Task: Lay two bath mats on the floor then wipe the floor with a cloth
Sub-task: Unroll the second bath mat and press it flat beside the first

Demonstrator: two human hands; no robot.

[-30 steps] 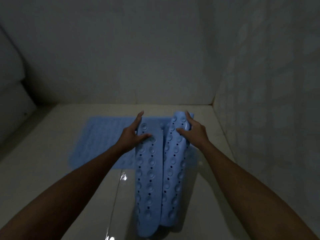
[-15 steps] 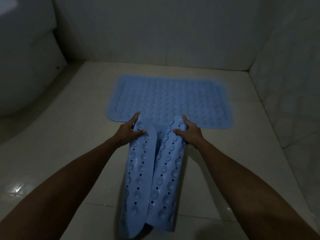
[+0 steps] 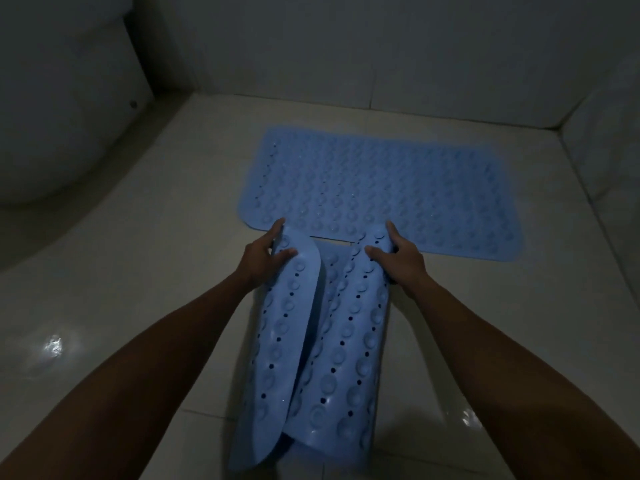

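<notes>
Since both long edges of the second light-blue rubber bath mat (image 3: 325,327) are curled up and inward, it looks like the floppy, springy kind — light, soft, wanting to roll back on itself. It lies lengthwise on the pale tiled floor (image 3: 145,271), its far end just short of, maybe touching, the first blue studded bath mat (image 3: 381,192), which sits flat crosswise near the back wall.

The left hand (image 3: 265,256) is clamped on the far corner of the left curl, thumb on top, fingers behind. The right hand (image 3: 403,259) grips the right curl the same way. Those far corners seem like the right hold — I'd guess peeling the edges outward and pressing down gets the suction cups to bite. Floor has shiny glints, so it may be wet and slippery.

Hard to see much: the room is really dim, the mat's near end bunches into shadow, and the fingers under the curls are hidden. No cloth in view. A white rounded fixture (image 3: 59,116) on the left is cut off.
</notes>
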